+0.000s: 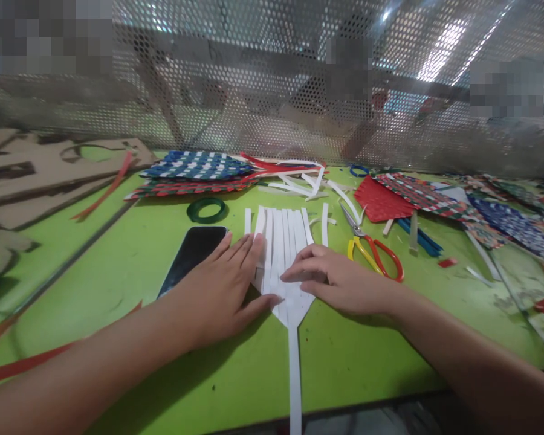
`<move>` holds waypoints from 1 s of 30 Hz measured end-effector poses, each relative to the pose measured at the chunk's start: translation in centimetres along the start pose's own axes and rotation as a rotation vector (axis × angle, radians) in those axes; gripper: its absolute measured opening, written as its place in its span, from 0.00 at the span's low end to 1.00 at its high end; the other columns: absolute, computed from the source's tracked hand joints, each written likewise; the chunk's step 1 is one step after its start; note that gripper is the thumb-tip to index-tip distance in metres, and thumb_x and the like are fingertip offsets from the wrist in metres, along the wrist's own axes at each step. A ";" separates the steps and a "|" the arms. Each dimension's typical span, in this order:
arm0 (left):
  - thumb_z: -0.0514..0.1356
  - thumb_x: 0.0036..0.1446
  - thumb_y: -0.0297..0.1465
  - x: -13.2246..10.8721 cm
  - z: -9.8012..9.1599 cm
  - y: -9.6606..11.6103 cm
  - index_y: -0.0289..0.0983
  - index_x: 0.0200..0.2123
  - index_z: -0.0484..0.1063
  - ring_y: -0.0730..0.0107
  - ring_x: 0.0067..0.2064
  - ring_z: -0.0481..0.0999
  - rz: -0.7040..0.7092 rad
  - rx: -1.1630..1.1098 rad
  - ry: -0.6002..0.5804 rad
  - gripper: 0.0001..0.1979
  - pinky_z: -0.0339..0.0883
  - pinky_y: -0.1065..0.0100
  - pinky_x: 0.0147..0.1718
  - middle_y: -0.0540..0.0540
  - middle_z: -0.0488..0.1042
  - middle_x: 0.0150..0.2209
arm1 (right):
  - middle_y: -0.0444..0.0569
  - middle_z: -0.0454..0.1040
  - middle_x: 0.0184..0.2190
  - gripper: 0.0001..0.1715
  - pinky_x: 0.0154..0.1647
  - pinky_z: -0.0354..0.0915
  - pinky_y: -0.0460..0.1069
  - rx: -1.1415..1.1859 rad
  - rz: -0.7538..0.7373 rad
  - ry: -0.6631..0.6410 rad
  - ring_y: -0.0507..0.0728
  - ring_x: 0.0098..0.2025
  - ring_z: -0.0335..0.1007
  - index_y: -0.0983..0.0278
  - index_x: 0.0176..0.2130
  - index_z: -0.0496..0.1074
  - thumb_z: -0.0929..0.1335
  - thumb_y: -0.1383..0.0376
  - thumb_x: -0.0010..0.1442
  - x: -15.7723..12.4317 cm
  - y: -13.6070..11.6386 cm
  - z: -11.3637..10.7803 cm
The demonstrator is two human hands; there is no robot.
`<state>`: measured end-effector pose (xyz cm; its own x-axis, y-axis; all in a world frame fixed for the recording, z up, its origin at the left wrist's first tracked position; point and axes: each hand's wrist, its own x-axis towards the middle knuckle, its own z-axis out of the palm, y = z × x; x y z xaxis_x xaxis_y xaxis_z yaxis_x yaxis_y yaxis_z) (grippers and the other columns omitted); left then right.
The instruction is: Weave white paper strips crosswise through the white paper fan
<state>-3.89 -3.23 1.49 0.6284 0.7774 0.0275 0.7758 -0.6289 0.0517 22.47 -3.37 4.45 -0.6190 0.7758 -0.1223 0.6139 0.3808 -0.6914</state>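
Observation:
A fan of white paper strips point(281, 241) lies on the green table point(353, 356), gathered at the bottom into one long strip point(294, 374) that runs to the near edge. My left hand point(220, 287) lies flat on the left side of the strips, fingers stretched out and thumb on the paper. My right hand point(333, 281) rests on the right side, fingers flat and pointing left across the strips. Neither hand grips anything.
A black phone point(193, 254) lies beside my left hand, a green tape ring point(207, 209) behind it. Scissors with red and yellow handles point(374, 251) lie to the right. Woven paper mats point(199, 172), loose strips and cardboard sheets point(40, 175) line the back, before a perforated metal screen point(272, 84).

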 end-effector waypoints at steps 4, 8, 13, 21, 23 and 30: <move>0.44 0.65 0.64 -0.1 0.1 -0.1 0.23 0.75 0.49 0.41 0.75 0.53 -0.001 0.002 0.011 0.54 0.40 0.45 0.74 0.26 0.53 0.74 | 0.53 0.72 0.56 0.25 0.64 0.64 0.58 -0.004 0.022 0.024 0.60 0.58 0.70 0.57 0.63 0.73 0.69 0.68 0.68 0.0 0.3 -0.1; 0.44 0.65 0.64 -0.1 0.1 -0.1 0.23 0.74 0.53 0.40 0.75 0.53 -0.004 -0.008 0.020 0.54 0.41 0.43 0.73 0.26 0.54 0.74 | 0.53 0.71 0.55 0.25 0.58 0.69 0.57 0.002 0.040 0.037 0.58 0.52 0.73 0.58 0.62 0.72 0.70 0.65 0.67 0.0 0.7 -0.2; 0.45 0.64 0.64 -0.2 0.1 -0.1 0.22 0.72 0.56 0.38 0.75 0.53 -0.008 -0.023 0.023 0.54 0.41 0.43 0.73 0.24 0.55 0.73 | 0.52 0.72 0.54 0.23 0.56 0.70 0.55 0.023 0.033 0.039 0.57 0.50 0.73 0.59 0.60 0.74 0.71 0.66 0.67 0.1 0.7 -0.2; 0.47 0.64 0.64 -0.2 0.3 -0.3 0.25 0.72 0.57 0.38 0.74 0.55 0.014 -0.028 0.055 0.52 0.42 0.43 0.73 0.25 0.58 0.73 | 0.52 0.72 0.54 0.19 0.62 0.66 0.58 0.031 0.025 0.025 0.59 0.55 0.73 0.58 0.57 0.77 0.71 0.67 0.67 0.2 0.4 -0.3; 0.48 0.63 0.64 -0.2 0.4 -0.4 0.27 0.72 0.58 0.37 0.74 0.54 0.006 -0.042 0.065 0.52 0.43 0.41 0.73 0.26 0.58 0.73 | 0.52 0.73 0.54 0.18 0.61 0.66 0.58 0.025 0.023 0.026 0.59 0.54 0.73 0.58 0.56 0.77 0.71 0.67 0.67 0.1 0.5 -0.3; 0.48 0.62 0.65 -0.2 0.6 -0.6 0.26 0.73 0.56 0.36 0.75 0.52 -0.010 -0.031 0.051 0.54 0.42 0.40 0.73 0.26 0.56 0.74 | 0.52 0.73 0.54 0.18 0.61 0.66 0.57 0.003 0.022 0.010 0.59 0.55 0.73 0.58 0.56 0.77 0.70 0.66 0.67 0.2 0.6 -0.4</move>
<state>-4.48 -3.00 0.87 0.6160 0.7839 0.0780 0.7795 -0.6208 0.0828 22.92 -2.82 4.36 -0.6004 0.7890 -0.1305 0.6257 0.3618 -0.6910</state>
